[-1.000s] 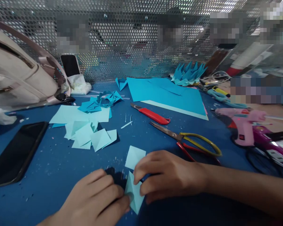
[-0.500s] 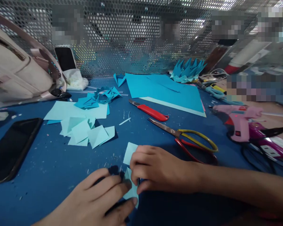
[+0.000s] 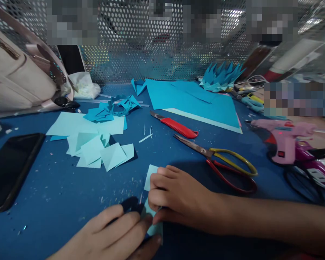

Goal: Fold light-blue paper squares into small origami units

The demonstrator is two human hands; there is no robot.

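At the front of the blue table, both hands work on a small light blue piece of paper [image 3: 156,230], partly hidden under the fingers. My left hand [image 3: 119,227] holds its lower part between thumb and fingers. Curled over its upper part is my right hand [image 3: 178,198], thumb and fingertips pressed together on it. Another light blue paper square [image 3: 151,175] pokes out past the right hand's knuckles; whether the hand touches it I cannot tell. Scissors [image 3: 208,153] with yellow and red handles lie beyond the right wrist. A red utility knife [image 3: 177,125] rests farther back.
Left of the hands lie a heap of light blue squares [image 3: 97,150] and a dark phone [image 3: 14,169]. Large blue sheets [image 3: 189,97] and a spiky folded-paper piece [image 3: 220,77] are at the back. A pink glue gun [image 3: 284,135] stands right. A bag [image 3: 18,76] stands left.
The view has shifted slightly. My right thumb has slid down toward the left fingertips, covering more of the paper's middle. Both hands stay on the paper.
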